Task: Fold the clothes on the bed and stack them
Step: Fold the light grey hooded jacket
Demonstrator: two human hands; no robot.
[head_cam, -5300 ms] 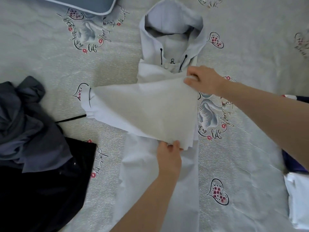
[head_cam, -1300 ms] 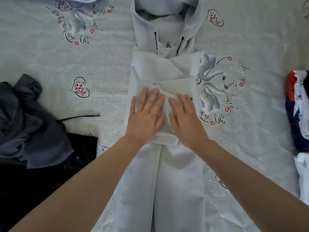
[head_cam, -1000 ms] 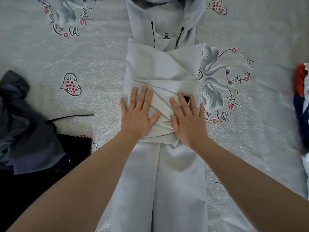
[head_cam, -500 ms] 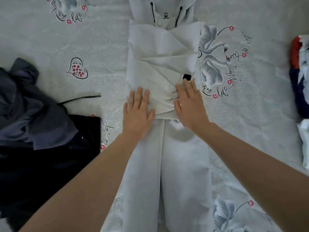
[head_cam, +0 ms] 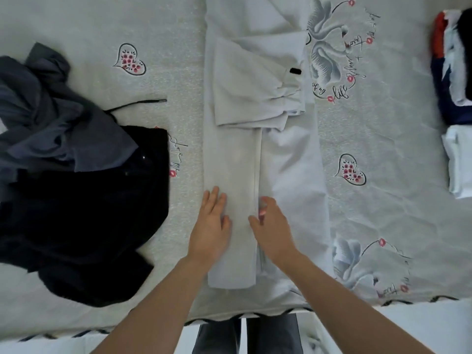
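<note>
A pale grey hooded jacket [head_cam: 235, 154] lies lengthwise down the middle of the bed, both sleeves folded across its chest. Its hood is out of view at the top. My left hand [head_cam: 210, 226] lies flat on the jacket's lower left panel, fingers straight. My right hand [head_cam: 270, 226] sits near the front seam on the lower right, fingers slightly bent against the cloth. The hem ends a little below both hands, close to the bed's front edge.
An unfolded heap of grey cloth [head_cam: 43, 116] and a black garment [head_cam: 84, 213] fills the left side. Folded clothes [head_cam: 454, 72] and a white folded piece [head_cam: 459, 162] are stacked at the right edge. The printed bedspread [head_cam: 383, 200] ends just in front of me.
Both hands have slid down from the folded sleeves on the chest to the jacket's lower part near the hem. The view has tilted down toward the bed's front edge.
</note>
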